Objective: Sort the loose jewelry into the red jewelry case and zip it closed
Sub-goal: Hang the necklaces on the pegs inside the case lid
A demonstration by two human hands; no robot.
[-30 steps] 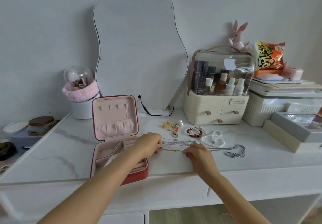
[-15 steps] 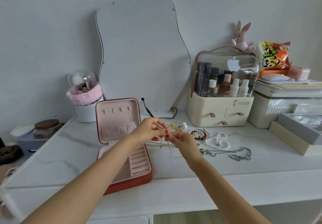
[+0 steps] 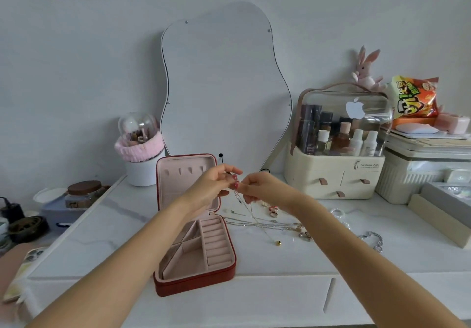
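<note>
Pinching a thin gold necklace (image 3: 257,222) at frame centre with left hand (image 3: 212,186) and right hand (image 3: 262,188), above open red jewelry case (image 3: 196,280). Clasp hidden between fingertips; pendant hanging low. Other chains (image 3: 277,225) partly covered by right forearm.

Red jewelry case (image 3: 195,280) open, lid upright; thin gold necklace (image 3: 262,227) dangling; loose chains (image 3: 270,224) beside.
</note>
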